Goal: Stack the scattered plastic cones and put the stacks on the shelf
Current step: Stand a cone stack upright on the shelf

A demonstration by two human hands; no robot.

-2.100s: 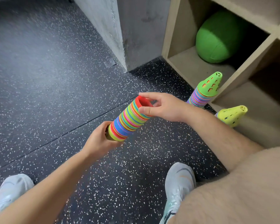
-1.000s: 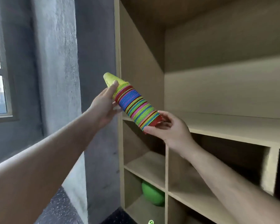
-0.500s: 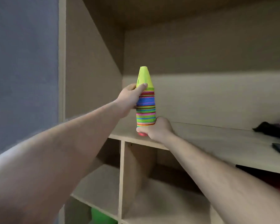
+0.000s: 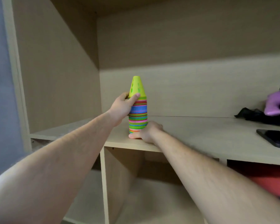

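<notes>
On the shelf [image 4: 192, 126] the cone stack [image 4: 138, 113] is standing upright, the left hand [image 4: 122, 107] curling its fingers [image 4: 135, 97] round the top and the right hand [image 4: 148, 132] gripping the base. It's wanting a slow, level release, I'd say, with the top hand steadying last.

Dim, warm light, and a soft wide-angle picture.
A paler band lies across the lower back panel [image 4: 200, 88] and the shelf [image 4: 192, 131], while slanting shadow darkens everything from 10 to 2 o'clock. The stack of cones [image 4: 138, 110] is brightest, its coloured bands slightly smeared. The left forearm [image 4: 63, 159] at 7 o'clock and right forearm [image 4: 208, 175] at 5 o'clock balloon with lens stretch.
</notes>
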